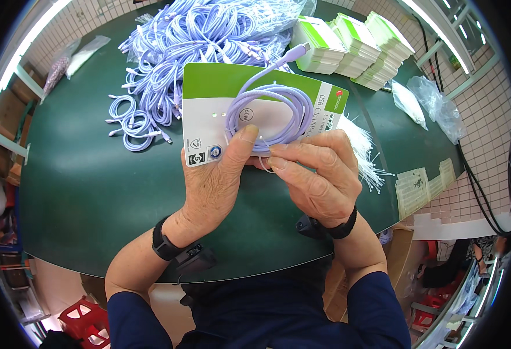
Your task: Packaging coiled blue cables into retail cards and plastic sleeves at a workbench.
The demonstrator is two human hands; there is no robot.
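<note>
1. Your left hand (212, 186), at the centre, grips the green-and-white card (206, 122), thumb over the coiled lilac cable (306, 111).
2. Your right hand (325, 174), just right of centre, pinches a thin white tie (262, 163) at the cable's lower edge.
3. On the desk (93, 203), a pile of lilac cables (209, 35) fills the upper centre; stacked cards (319, 49) stand upper right.

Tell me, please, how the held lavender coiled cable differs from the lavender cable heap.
The coiled cable is one neat bundle; the cable heap is large and tangled. The coiled cable lies against a green-and-white card; the cable heap, on the green table. Both are lavender.
</note>
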